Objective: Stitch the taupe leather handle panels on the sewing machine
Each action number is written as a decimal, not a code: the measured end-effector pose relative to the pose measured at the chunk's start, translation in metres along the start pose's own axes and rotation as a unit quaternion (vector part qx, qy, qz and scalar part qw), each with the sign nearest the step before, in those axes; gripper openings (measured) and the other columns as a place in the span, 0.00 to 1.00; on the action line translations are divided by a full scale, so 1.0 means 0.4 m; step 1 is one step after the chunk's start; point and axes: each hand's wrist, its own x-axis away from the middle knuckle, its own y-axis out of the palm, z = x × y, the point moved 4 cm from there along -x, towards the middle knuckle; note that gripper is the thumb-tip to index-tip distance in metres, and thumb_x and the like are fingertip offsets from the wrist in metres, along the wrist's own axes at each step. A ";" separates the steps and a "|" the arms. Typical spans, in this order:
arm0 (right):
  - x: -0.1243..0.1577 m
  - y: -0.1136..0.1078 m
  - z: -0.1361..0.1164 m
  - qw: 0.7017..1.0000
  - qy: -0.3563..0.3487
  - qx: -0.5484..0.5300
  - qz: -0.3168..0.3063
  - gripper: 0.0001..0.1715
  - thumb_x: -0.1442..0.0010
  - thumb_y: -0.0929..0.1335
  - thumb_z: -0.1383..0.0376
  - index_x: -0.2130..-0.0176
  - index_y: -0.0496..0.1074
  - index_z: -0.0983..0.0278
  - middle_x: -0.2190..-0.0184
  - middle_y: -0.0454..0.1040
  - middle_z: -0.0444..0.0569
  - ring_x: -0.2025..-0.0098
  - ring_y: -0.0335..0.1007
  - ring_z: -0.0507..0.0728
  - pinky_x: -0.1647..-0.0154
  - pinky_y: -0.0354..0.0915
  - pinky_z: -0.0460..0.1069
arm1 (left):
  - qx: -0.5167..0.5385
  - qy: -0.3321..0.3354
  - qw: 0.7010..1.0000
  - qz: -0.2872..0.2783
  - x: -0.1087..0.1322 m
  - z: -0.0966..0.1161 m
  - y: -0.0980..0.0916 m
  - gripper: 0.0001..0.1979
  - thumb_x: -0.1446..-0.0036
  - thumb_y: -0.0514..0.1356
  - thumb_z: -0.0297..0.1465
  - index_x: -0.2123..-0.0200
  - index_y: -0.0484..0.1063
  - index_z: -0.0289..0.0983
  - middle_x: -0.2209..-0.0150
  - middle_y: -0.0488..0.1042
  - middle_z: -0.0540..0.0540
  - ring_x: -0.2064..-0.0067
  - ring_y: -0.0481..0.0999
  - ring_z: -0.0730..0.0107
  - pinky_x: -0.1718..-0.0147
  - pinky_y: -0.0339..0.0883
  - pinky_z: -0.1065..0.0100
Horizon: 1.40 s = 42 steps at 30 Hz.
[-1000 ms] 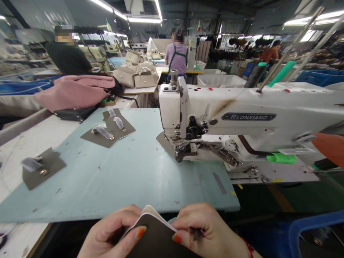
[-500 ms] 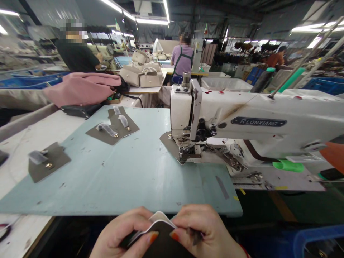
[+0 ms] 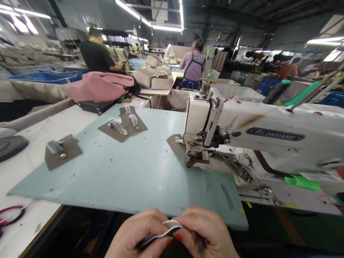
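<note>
Low at the front edge of the table, my left hand and my right hand pinch a dark leather-like piece with a pale edge between thumbs and fingers. Its edge is bent into a wave, and most of the piece is hidden by the hands. A small dark pointed thing sticks out among my right fingers; its kind is unclear. Ahead to the right stands a white sewing machine, with a grey-brown flap with a gold clasp lying partly beneath its head.
Several grey-brown flaps with gold clasps and clear wrapping lie on the pale blue tabletop. Red-handled scissors lie at the far left. Behind are pink fabric, beige bags and people at work, one in purple.
The view has swung slightly left, so the scene sits further right. My hands have come closer together, and the piece between them shows less of its dark face.
</note>
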 end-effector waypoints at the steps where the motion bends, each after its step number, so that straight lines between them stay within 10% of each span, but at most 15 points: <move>1: 0.000 0.001 0.001 1.000 0.001 -0.005 0.004 0.11 0.37 0.66 0.63 0.61 0.77 0.65 0.76 0.75 0.48 0.76 0.67 0.50 0.76 0.60 0.42 | 0.000 0.006 1.000 0.000 -0.001 0.000 0.001 0.06 0.45 0.60 0.25 0.70 0.76 0.39 0.69 0.79 0.44 0.68 0.78 0.67 0.67 0.69 0.73; 36: 0.006 0.010 0.007 0.999 0.010 0.005 0.053 0.10 0.37 0.66 0.65 0.68 0.75 0.65 0.79 0.71 0.48 0.78 0.64 0.50 0.77 0.58 0.43 | -0.153 0.189 0.970 0.023 0.002 0.021 0.024 0.10 0.44 0.57 0.19 0.60 0.67 0.37 0.66 0.76 0.45 0.67 0.76 0.72 0.66 0.71 0.76; 42: 0.018 0.002 0.020 0.998 0.020 -0.022 0.060 0.09 0.37 0.67 0.63 0.65 0.75 0.64 0.78 0.71 0.47 0.77 0.65 0.51 0.77 0.58 0.43 | -0.090 0.058 0.994 0.018 -0.003 -0.003 0.012 0.02 0.42 0.58 0.26 0.67 0.68 0.39 0.70 0.74 0.51 0.69 0.75 0.76 0.68 0.69 0.79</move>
